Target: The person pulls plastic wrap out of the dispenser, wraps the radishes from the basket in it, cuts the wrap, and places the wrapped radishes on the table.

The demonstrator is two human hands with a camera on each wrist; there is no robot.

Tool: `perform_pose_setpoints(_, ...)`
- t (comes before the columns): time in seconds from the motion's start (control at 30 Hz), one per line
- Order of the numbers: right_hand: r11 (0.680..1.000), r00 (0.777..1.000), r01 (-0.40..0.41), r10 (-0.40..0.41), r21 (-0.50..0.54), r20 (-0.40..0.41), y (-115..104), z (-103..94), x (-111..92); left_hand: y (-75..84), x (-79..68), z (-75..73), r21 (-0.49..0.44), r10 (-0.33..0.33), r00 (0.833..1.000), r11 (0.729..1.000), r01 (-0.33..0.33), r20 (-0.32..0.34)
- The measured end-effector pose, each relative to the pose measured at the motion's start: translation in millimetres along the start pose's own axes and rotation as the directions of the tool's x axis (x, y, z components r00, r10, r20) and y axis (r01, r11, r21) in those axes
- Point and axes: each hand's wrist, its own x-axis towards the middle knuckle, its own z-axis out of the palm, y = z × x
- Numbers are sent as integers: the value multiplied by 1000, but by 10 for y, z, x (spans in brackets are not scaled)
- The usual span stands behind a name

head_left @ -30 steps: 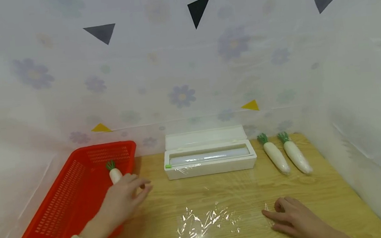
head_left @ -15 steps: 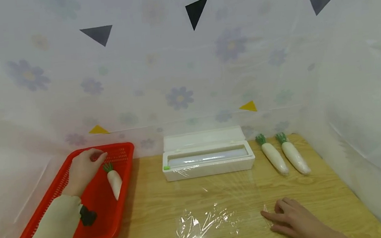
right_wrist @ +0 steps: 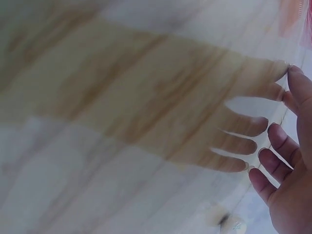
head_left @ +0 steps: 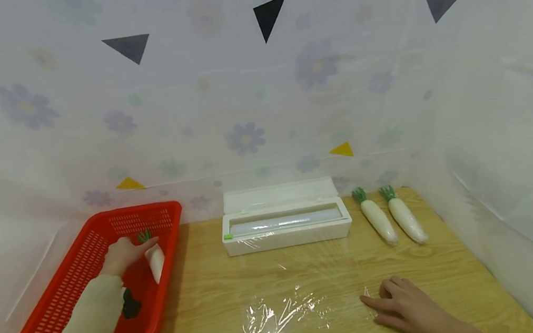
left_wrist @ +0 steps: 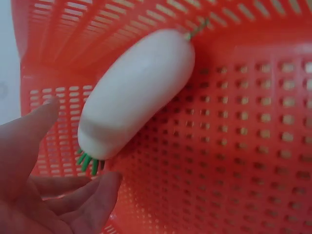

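A white radish point(head_left: 156, 263) with short green leaf stubs lies in the red plastic basket point(head_left: 160, 302). My left hand point(head_left: 123, 254) is down inside the basket, its fingers by the leafy end of the radish. In the left wrist view, the thumb and fingers are spread apart, with nothing between them. My right hand point(head_left: 409, 304) rests on the table at the right edge of a sheet of clear cling film point(head_left: 284, 315). In the right wrist view its fingertips point(right_wrist: 273, 131) touch the surface, fingers extended.
The film runs out of a white cling film box point(head_left: 287, 238) with its lid up and a roll point(head_left: 285, 221) inside. Two wrapped white radishes point(head_left: 378, 222) lie side by side at the back right of the wooden table point(head_left: 209, 277). A patterned curtain point(head_left: 240, 84) hangs behind.
My left hand has moved left from over the basket's right rim, then down into the basket beside the radish. My right hand has stayed at the film's edge.
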Motion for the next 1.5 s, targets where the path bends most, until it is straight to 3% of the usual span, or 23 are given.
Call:
perform_pose_setpoints(0.23, 1000, 999, -12, 12, 5, 34, -10, -22, 7, 56, -40, 47, -5, -64, 993, 998, 65, 102)
perform_pose_setpoints(0.7, 998, 997, -56, 55, 20, 63, -2, -34, 9, 61, -99, 77, -192, -89, 978, 973, 126, 191)
perform_pose_setpoints(1.0, 998, 996, -53, 52, 13, 70, 1, -19, -7, -62, -198, 20, -271, -37, 985, 959, 83, 171)
perform_pose_setpoints(1.2, 999, 998, -41, 41, -2, 53, 1, -6, -17, -128, -206, -128, -267, 8, 993, 963, 25, 119)
perform_pose_setpoints(1.5, 999, 999, -29, 30, -12, 25, -7, 0, -6, 67, -384, -395, -239, 18, 999, 971, -10, 32)
